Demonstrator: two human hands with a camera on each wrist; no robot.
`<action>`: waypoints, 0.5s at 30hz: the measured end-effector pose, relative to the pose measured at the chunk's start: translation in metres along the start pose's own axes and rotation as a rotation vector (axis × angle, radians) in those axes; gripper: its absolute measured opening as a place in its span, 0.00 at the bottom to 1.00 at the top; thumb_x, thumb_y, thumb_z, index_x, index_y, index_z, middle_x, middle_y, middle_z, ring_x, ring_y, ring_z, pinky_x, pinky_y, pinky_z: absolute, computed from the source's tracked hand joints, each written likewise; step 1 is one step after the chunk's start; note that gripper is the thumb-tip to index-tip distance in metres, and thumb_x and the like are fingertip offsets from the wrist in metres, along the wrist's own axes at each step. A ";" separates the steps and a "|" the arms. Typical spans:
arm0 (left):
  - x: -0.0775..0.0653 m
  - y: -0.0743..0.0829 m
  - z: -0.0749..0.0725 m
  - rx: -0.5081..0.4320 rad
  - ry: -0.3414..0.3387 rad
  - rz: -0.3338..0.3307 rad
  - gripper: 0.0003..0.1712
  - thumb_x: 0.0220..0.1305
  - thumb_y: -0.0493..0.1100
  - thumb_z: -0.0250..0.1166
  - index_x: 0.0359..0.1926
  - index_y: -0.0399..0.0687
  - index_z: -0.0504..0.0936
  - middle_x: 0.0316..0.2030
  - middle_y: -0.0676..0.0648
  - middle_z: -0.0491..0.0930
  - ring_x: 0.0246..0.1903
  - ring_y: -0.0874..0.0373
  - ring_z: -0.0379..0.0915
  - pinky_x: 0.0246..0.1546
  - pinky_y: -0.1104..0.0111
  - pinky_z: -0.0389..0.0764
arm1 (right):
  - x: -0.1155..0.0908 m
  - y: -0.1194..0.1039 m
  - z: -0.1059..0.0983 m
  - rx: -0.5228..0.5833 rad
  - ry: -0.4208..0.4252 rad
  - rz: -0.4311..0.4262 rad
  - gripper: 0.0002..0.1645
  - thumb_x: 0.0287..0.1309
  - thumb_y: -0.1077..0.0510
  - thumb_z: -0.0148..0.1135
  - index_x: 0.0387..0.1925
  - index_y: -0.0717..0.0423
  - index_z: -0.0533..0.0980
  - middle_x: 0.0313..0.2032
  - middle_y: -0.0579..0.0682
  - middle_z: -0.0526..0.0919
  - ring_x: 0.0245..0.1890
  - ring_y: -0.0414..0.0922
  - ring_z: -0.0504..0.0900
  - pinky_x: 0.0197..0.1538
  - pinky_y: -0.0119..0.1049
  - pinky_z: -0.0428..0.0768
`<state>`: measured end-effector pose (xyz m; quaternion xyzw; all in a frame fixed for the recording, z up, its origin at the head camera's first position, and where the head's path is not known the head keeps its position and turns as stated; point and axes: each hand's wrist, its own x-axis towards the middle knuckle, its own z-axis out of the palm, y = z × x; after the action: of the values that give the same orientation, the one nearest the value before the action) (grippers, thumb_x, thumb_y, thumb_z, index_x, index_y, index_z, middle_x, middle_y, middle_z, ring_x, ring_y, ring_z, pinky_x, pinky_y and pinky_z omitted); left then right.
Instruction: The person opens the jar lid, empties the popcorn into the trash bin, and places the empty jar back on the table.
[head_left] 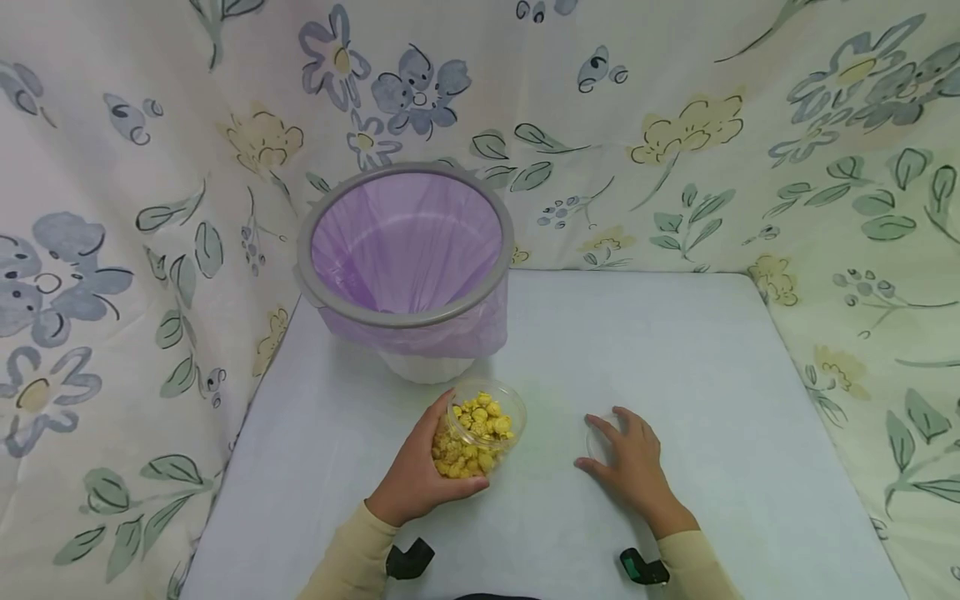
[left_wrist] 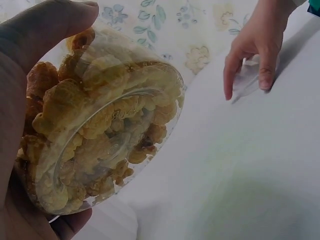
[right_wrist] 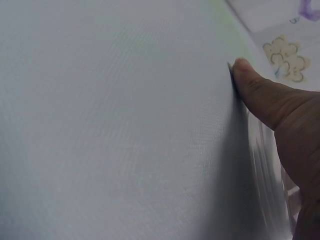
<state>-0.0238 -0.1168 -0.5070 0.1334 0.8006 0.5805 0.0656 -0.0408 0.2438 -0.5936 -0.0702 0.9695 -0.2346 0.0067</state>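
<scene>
My left hand (head_left: 427, 467) grips a clear plastic tub (head_left: 512, 398) full of yellow popcorn (head_left: 480, 417). The tub is tilted, its open mouth toward the bin, and its round base (left_wrist: 117, 145) faces the left wrist camera. To the right, my right hand (head_left: 630, 458) is low at the tabletop, thumb and fingers spread around the edge of a clear round lid (head_left: 596, 442). In the right wrist view the thumb (right_wrist: 265, 97) rests at the table surface beside the lid's clear rim (right_wrist: 265, 170); the other fingers are hidden there.
A bin (head_left: 502, 225) with a grey rim and purple liner stands behind the tub at the back left. The white table (head_left: 660, 333) is bordered by floral cloth (head_left: 862, 208) at the back and sides. Dark wrist devices (head_left: 410, 558) show near both sleeves.
</scene>
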 end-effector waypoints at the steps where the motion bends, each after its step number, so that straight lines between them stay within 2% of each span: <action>1: 0.000 0.000 0.000 0.002 0.000 0.002 0.69 0.45 0.48 0.87 0.83 0.70 0.53 0.74 0.51 0.66 0.67 0.51 0.69 0.62 0.47 0.75 | 0.000 0.000 0.000 -0.004 -0.001 -0.004 0.47 0.47 0.41 0.85 0.69 0.48 0.78 0.70 0.68 0.64 0.72 0.69 0.59 0.68 0.74 0.56; 8: 0.000 0.000 0.000 0.008 -0.004 0.001 0.69 0.46 0.52 0.87 0.82 0.72 0.53 0.74 0.52 0.65 0.68 0.52 0.68 0.63 0.45 0.73 | 0.002 -0.002 -0.002 -0.008 -0.027 -0.014 0.50 0.46 0.39 0.85 0.70 0.49 0.76 0.73 0.69 0.61 0.75 0.71 0.54 0.71 0.76 0.50; 12: 0.000 -0.001 0.001 0.010 -0.017 -0.009 0.69 0.46 0.52 0.87 0.83 0.71 0.53 0.75 0.51 0.65 0.69 0.52 0.67 0.65 0.43 0.71 | 0.002 -0.004 -0.004 0.000 -0.030 -0.007 0.56 0.46 0.39 0.84 0.74 0.48 0.71 0.76 0.70 0.57 0.77 0.73 0.48 0.70 0.80 0.40; 15: 0.000 0.000 0.003 0.013 -0.027 -0.006 0.70 0.46 0.52 0.87 0.83 0.67 0.53 0.75 0.47 0.64 0.70 0.51 0.66 0.65 0.42 0.71 | 0.005 -0.010 -0.007 0.002 0.000 -0.021 0.60 0.45 0.40 0.84 0.77 0.47 0.65 0.77 0.70 0.55 0.78 0.72 0.45 0.70 0.81 0.37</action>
<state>-0.0232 -0.1145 -0.5081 0.1394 0.8037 0.5732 0.0774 -0.0449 0.2378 -0.5827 -0.0804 0.9686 -0.2354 0.0046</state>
